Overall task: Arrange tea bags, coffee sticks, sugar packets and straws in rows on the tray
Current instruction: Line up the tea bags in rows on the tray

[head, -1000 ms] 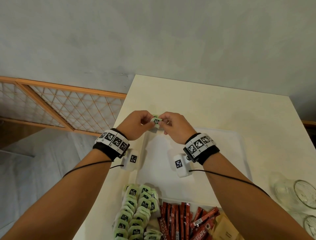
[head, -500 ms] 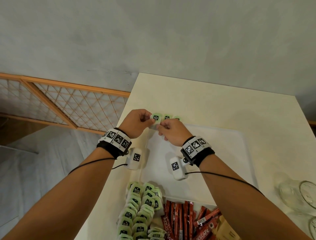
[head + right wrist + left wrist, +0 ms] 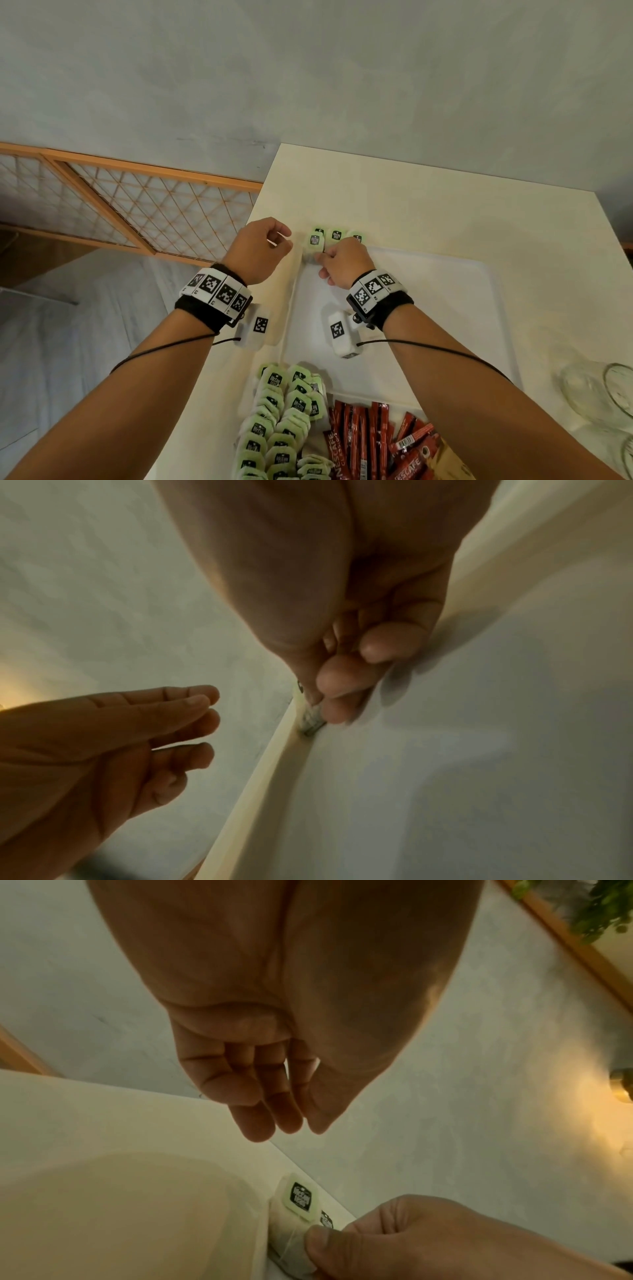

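A white tray [image 3: 445,308] lies on the cream table. At its far left corner stand tea bags with green tags [image 3: 336,235]. My right hand [image 3: 320,262] pinches the leftmost tea bag [image 3: 314,241] by its paper pouch and holds it down in the corner. The left wrist view shows this tea bag [image 3: 299,1200] under my right hand's thumb [image 3: 325,1240]. In the right wrist view my right hand [image 3: 322,704] holds the tea bag [image 3: 310,722] against the tray wall. My left hand [image 3: 282,240] hovers just left of the tray, loosely curled around nothing [image 3: 281,1123].
A pile of green-tagged tea bags [image 3: 284,421] lies at the tray's near edge. Red coffee sticks [image 3: 370,435] and brown packets [image 3: 445,462] lie beside it. Clear glasses [image 3: 603,394] stand at the right. The table's left edge runs close to my left hand.
Both hands held one tea bag together before. My left hand has let go and drawn left, while my right hand has lowered the bag into the tray's far left corner.
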`<state>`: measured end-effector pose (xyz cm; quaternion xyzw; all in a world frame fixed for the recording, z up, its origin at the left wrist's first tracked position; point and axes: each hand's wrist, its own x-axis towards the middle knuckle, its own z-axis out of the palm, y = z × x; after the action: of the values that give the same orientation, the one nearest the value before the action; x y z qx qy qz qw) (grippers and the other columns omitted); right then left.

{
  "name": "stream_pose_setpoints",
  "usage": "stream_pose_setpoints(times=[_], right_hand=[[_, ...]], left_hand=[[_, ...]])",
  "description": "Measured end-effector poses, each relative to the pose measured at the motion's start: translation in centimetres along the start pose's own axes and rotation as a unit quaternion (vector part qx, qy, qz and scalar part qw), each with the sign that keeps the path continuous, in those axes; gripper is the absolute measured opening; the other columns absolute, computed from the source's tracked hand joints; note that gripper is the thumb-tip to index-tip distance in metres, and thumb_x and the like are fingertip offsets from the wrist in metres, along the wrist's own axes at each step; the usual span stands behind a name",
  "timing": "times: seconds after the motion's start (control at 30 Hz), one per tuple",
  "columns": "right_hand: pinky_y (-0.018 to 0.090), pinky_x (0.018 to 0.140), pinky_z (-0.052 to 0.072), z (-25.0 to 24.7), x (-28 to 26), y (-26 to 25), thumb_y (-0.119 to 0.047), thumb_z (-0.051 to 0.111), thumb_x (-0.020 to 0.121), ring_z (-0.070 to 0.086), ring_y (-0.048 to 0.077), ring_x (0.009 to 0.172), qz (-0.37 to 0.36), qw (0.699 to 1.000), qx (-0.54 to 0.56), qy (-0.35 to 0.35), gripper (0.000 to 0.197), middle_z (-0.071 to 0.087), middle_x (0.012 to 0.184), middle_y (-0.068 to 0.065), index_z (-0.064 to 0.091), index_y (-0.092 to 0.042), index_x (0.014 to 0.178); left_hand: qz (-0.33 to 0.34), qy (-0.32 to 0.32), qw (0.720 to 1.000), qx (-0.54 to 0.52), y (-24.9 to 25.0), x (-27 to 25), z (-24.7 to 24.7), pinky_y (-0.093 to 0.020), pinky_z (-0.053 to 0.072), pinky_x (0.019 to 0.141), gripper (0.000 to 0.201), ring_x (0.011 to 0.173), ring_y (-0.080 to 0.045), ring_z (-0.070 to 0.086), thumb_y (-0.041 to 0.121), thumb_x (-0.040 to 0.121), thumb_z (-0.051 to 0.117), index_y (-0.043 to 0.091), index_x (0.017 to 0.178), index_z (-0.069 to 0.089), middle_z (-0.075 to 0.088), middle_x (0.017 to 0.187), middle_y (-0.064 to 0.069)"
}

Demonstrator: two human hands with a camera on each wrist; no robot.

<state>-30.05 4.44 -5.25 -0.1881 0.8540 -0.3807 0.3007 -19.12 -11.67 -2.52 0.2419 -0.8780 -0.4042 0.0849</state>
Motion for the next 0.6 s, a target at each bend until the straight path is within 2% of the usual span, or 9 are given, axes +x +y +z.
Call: stream_pose_setpoints(times=[0.1,0.2,0.3,0.4,0.47,0.53,0.6], right_hand=[[0.032,0.064,0.059,0.0,-0.2,-0.4,-0.038,0.074,0.090,0.062,0.017,0.048,0.014,1.000,0.014,0.002,0.041,0.074,0.067,0.009,0.061,-0.011,0.062],[0.031,0.064,0.057,-0.5,-1.1,-0.7,-0.042,0.069,0.093,0.066,0.021,0.052,0.000,1.000,-0.030,0.008,0.048,0.073,0.065,0.010,0.061,-0.008,0.060],[0.032,0.060,0.057,-1.2,-2.8,-0.6,-0.041,0.063,0.097,0.065,0.018,0.051,-0.024,0.998,-0.058,0.002,0.051,0.075,0.071,0.013,0.066,0.006,0.078],[0.020,0.049,0.049,-1.8,-5.4,0.3,-0.041,0.061,0.098,0.063,0.008,0.048,-0.037,0.996,-0.081,-0.025,0.044,0.076,0.070,0.002,0.071,-0.003,0.079],[0.014,0.046,0.044,-2.0,-7.3,1.2,-0.042,0.062,0.098,0.064,0.006,0.050,-0.041,0.996,-0.066,-0.044,0.039,0.075,0.072,-0.002,0.071,-0.010,0.079],[0.014,0.050,0.045,-2.1,-9.2,2.1,-0.042,0.062,0.098,0.066,0.007,0.053,-0.041,0.996,-0.051,-0.057,0.036,0.076,0.075,-0.003,0.073,-0.011,0.083],[0.020,0.058,0.051,-1.9,-11.0,3.0,-0.042,0.062,0.098,0.067,0.009,0.056,-0.041,0.995,-0.050,-0.077,0.036,0.076,0.079,-0.002,0.074,-0.011,0.086]], left_hand=[[0.001,-0.012,1.000,0.001,0.4,-1.1,-0.2,-0.023,0.044,0.060,0.007,0.064,-0.009,0.056,0.022,0.093,0.067,0.022,0.099,0.065,0.067,0.084,0.001],[0.003,-0.041,0.999,0.023,1.1,-2.6,-0.7,-0.019,0.041,0.061,0.007,0.062,-0.005,0.055,0.027,0.093,0.067,0.025,0.099,0.064,0.065,0.081,0.008],[0.023,-0.101,0.993,0.061,1.8,-4.6,-1.4,-0.017,0.043,0.064,0.008,0.066,-0.003,0.057,0.033,0.093,0.067,0.028,0.098,0.066,0.066,0.082,0.010],[0.042,-0.175,0.980,0.085,2.1,-6.9,-1.6,-0.020,0.050,0.070,0.010,0.074,-0.005,0.062,0.037,0.091,0.068,0.028,0.097,0.070,0.067,0.084,0.012],[0.050,-0.214,0.971,0.098,2.1,-8.3,-1.4,-0.023,0.054,0.074,0.012,0.076,-0.004,0.063,0.037,0.091,0.069,0.028,0.097,0.072,0.068,0.085,0.013],[0.056,-0.242,0.961,0.119,2.2,-9.5,-1.2,-0.021,0.053,0.075,0.015,0.078,-0.003,0.064,0.039,0.091,0.069,0.028,0.100,0.073,0.068,0.087,0.015],[0.063,-0.264,0.952,0.142,2.3,-10.4,-1.1,-0.017,0.051,0.076,0.020,0.080,-0.001,0.063,0.042,0.090,0.069,0.028,0.105,0.072,0.067,0.091,0.017]])
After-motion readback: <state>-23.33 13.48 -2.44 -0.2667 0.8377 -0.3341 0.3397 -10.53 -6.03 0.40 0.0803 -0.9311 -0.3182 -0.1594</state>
